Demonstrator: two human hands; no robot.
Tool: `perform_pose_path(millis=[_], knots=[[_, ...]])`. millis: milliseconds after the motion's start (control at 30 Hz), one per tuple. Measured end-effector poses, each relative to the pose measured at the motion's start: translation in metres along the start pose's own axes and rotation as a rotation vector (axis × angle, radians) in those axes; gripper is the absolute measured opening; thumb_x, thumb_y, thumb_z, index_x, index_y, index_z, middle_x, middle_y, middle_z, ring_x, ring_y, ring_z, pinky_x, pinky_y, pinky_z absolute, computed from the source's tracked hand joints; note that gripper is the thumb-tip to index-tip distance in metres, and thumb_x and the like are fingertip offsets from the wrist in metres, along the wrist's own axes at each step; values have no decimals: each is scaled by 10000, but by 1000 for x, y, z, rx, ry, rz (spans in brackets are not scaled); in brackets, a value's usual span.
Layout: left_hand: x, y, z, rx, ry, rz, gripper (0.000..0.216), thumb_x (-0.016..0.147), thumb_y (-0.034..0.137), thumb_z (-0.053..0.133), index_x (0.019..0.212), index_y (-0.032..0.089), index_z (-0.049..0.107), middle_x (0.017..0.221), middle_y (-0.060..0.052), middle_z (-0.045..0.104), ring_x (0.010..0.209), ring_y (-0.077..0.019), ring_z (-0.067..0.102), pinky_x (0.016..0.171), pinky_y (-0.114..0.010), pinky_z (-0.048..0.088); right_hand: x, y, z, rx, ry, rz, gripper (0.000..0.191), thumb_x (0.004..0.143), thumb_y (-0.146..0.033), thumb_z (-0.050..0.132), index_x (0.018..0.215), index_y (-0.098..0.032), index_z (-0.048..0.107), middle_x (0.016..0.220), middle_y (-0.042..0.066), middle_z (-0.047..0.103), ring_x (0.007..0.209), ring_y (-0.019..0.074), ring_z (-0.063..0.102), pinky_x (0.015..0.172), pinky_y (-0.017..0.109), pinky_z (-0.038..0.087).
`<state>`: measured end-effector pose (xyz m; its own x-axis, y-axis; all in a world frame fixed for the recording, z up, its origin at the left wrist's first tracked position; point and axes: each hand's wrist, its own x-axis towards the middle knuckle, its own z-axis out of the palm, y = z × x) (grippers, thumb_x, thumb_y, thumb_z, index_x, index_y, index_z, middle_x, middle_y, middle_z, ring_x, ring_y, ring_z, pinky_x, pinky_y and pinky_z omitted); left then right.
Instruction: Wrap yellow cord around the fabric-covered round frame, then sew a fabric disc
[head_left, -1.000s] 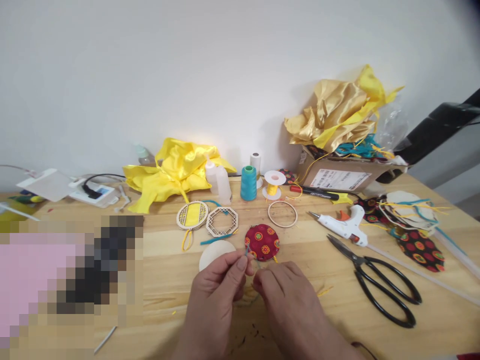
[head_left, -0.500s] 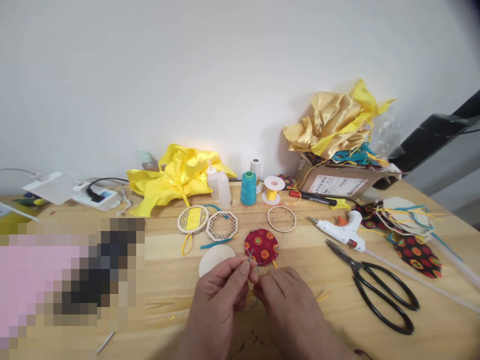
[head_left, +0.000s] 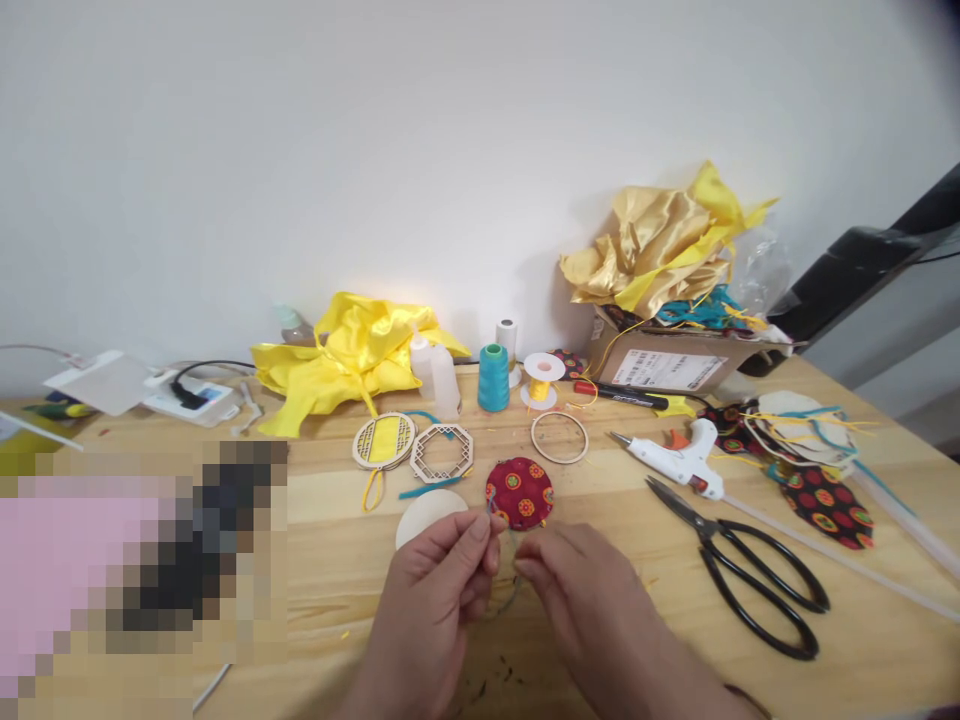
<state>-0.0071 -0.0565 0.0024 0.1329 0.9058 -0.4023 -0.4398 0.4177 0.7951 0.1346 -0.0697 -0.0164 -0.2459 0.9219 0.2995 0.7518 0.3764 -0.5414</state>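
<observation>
My left hand (head_left: 439, 575) is closed in a pinch on a thin blue-grey cord (head_left: 513, 598), whose end pokes up above the thumb. Below and between the hands the cord hangs in a loose curve. Across a small gap, my right hand (head_left: 581, 590) is closed too, fingertips pressed together by the cord; whether it grips the cord is hidden. Just beyond the fingertips lies a round red patterned fabric disc (head_left: 520, 492) with a bit of yellow cord at its edge. A pale round disc (head_left: 427, 515) lies partly behind my left hand.
Black-handled scissors (head_left: 750, 575) and a white glue gun (head_left: 686, 460) lie on the right. Behind the fabric disc are a wooden ring (head_left: 559, 438), an octagonal lattice frame (head_left: 442, 453), and a teal thread spool (head_left: 493, 380). A cardboard box (head_left: 637, 368) stands at the back right.
My hands have moved slightly apart, and a loose curve of the cord now shows between and below them. The view has shifted a little.
</observation>
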Motion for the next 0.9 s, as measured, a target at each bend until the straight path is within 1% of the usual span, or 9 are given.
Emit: perform_pose_path(millis=[100, 200, 367, 433, 533, 633, 767, 900], knots=[[-1, -2, -1, 83, 15, 22, 165, 751, 280, 637, 718, 122, 670, 545, 22, 501, 453, -35, 311, 418, -161, 213, 8, 0, -11, 203, 19, 110, 187, 861, -139, 429, 815, -178, 606, 815, 49, 620, 752, 161, 557, 673, 278, 431], [-1, -2, 0, 158, 15, 38, 168, 749, 291, 637, 711, 131, 671, 548, 19, 504, 471, -49, 343, 430, -171, 232, 17, -1, -18, 431, 43, 188, 164, 857, -174, 466, 845, -191, 628, 856, 32, 626, 810, 145, 569, 740, 273, 439], [-3, -1, 2, 273, -25, 75, 223, 767, 305, 611, 621, 137, 628, 539, 30, 465, 482, -61, 325, 436, -182, 232, 29, -7, -21, 735, -90, 399, 93, 775, -226, 587, 783, -171, 662, 763, 10, 647, 732, 130, 589, 687, 245, 456], [-3, -1, 2, 307, -38, 84, 230, 776, 311, 600, 627, 138, 627, 530, 37, 436, 480, -62, 307, 437, -184, 227, 31, -8, -20, 812, -100, 444, 71, 739, -218, 616, 747, -161, 656, 728, 4, 638, 702, 126, 581, 660, 237, 456], [-2, -3, 2, 306, -51, 84, 221, 764, 318, 610, 637, 139, 635, 520, 39, 422, 471, -61, 296, 431, -186, 216, 30, -8, -17, 847, -67, 473, 53, 707, -208, 630, 690, -158, 624, 669, -13, 604, 649, 116, 553, 614, 227, 444], [-1, -3, 4, 302, -52, 70, 217, 755, 325, 617, 648, 140, 651, 528, 32, 447, 466, -60, 301, 428, -186, 211, 29, -7, -16, 809, -35, 463, 70, 711, -197, 613, 653, -163, 594, 637, -23, 578, 631, 112, 526, 597, 225, 428], [-2, -3, 5, 328, -42, 63, 251, 764, 339, 606, 621, 137, 651, 536, 24, 471, 462, -57, 305, 430, -186, 217, 29, -6, -16, 822, -30, 462, 89, 742, -186, 564, 656, -165, 576, 625, -20, 584, 620, 112, 519, 591, 229, 424], [-3, -3, 5, 337, -29, 54, 238, 736, 346, 633, 630, 135, 661, 523, 20, 480, 458, -60, 327, 427, -186, 226, 32, -6, -16, 833, -29, 479, 106, 752, -210, 562, 658, -164, 578, 621, -18, 586, 609, 111, 510, 584, 228, 418]])
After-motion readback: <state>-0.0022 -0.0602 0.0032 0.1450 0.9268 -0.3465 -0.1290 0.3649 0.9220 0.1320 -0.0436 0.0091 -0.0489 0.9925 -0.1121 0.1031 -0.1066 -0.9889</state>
